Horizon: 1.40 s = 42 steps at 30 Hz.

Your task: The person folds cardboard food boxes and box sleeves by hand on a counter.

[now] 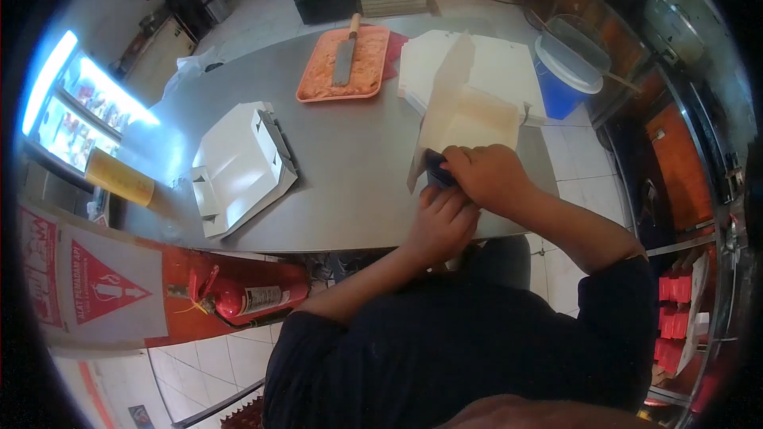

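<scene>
right hand: fingers closed around a dark tool at the near left corner of the open cardboard box. left hand: just below the right, fingers curled close to the lower end of the tool; whether they grip it or the box edge, cannot tell. exact type of tool also unclear, mostly covered by the right hand.

box position: right part of the metal tabletop, directly in front of the person, inside facing up, one long flap raised along its left side. flat white cardboard lies just beyond it, partly hidden by the raised flap.

left of the cardboard, toward the far edge: orange tray holding a pinkish-orange mass with a rough surface. broad-bladed knife lies over the tray, blade on the contents, wooden handle reaching past the far rim.

left half of the tabletop: partly folded white box, side tabs raised, well apart from both hands. near the left end, a yellow cylinder; a pale plastic bag at the far left edge.

off the right edge: blue bucket with a whitish lid. below the left near edge: red fire extinguisher, lying roughly sideways in the view.
</scene>
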Tool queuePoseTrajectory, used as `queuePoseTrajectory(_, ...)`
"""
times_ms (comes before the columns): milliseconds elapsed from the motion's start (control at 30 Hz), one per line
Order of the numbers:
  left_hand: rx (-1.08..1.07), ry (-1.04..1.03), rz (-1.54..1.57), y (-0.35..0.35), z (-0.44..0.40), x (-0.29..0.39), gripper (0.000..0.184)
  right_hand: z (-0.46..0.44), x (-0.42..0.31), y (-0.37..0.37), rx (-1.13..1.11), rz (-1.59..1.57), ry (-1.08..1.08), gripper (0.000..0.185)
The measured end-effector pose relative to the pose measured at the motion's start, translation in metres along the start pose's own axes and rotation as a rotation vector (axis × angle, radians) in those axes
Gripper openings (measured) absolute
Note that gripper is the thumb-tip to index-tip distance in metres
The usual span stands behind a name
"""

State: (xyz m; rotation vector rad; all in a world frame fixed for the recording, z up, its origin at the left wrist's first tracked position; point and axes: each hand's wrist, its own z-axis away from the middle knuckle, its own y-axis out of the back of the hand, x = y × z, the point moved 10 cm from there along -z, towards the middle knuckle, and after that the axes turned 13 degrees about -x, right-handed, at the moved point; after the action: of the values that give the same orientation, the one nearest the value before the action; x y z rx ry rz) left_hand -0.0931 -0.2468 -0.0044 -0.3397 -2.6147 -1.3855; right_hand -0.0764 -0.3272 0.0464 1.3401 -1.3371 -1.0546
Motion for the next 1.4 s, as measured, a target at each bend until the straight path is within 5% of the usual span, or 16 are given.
queuePoseTrajectory(133,0.077,-0.033,0.035,0.001,0.005,-0.004,0.022,0.005,0.003,-0.001,0.045,-0.063,-0.085,0.018)
queuePoseTrajectory(333,0.045,-0.021,-0.059,0.006,-0.001,0.000,0.018,-0.001,0.020,-0.019,-0.291,-0.211,-0.284,0.025)
queuePoseTrajectory(633,-0.027,0.028,-0.133,0.007,-0.006,-0.009,0.027,-0.006,0.022,-0.019,-0.490,-0.106,-0.228,0.024)
queuePoseTrajectory(1033,-0.052,0.038,-0.117,-0.005,-0.009,-0.020,0.037,-0.012,0.029,-0.028,-0.444,-0.119,-0.256,0.027)
queuePoseTrajectory(1233,-0.073,0.096,0.098,-0.009,-0.006,-0.035,0.052,-0.012,0.050,-0.031,-0.613,-0.402,-0.170,0.037)
queuePoseTrajectory(1333,-0.104,0.176,0.177,0.011,-0.008,-0.043,0.055,-0.004,0.113,0.017,-0.271,-0.487,-0.494,0.033)
queuePoseTrajectory(1400,-0.086,0.187,0.213,0.025,-0.007,-0.048,0.052,0.009,0.145,0.028,-0.049,-0.345,-0.497,0.032)
